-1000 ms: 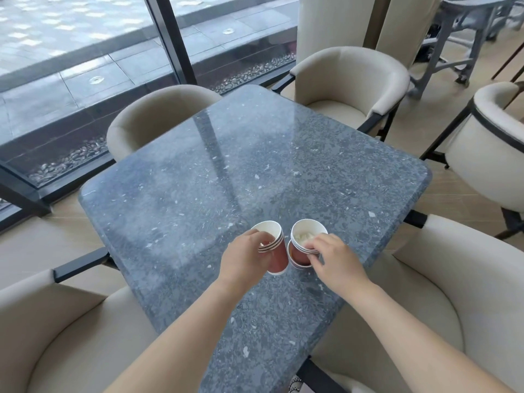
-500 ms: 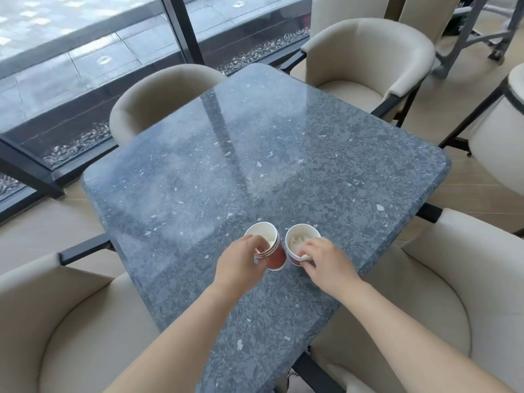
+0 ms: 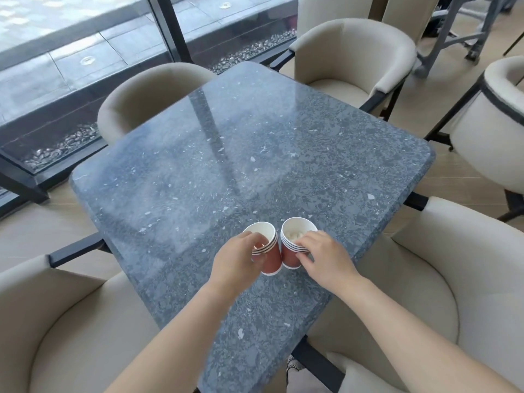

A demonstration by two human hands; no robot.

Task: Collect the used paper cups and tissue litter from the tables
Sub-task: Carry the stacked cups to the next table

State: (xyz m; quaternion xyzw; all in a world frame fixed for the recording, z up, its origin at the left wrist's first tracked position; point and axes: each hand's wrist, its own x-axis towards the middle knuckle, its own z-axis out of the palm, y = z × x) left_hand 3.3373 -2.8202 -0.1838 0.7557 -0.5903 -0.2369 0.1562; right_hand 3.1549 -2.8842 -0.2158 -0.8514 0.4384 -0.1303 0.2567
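Two short stacks of red paper cups with white rims stand side by side near the front of the grey stone table (image 3: pixel 255 143). My left hand (image 3: pixel 236 259) grips the left stack (image 3: pixel 268 251) by its rims, thumb inside the top cup. My right hand (image 3: pixel 323 256) pinches the rims of the right stack (image 3: pixel 292 248), whose top cup holds crumpled white tissue (image 3: pixel 293 235). The two stacks touch each other and both stand on the tabletop.
Beige armchairs surround the table: one at front left (image 3: pixel 71 321), one at front right (image 3: pixel 425 279), two at the far side (image 3: pixel 147 95) (image 3: pixel 354 52). Another chair (image 3: pixel 499 123) stands at the right. A glass wall with a dark frame (image 3: pixel 167 26) runs behind.
Both hands stay on the cup stacks, which sit closer together now and touch. The camera view shifted slightly.
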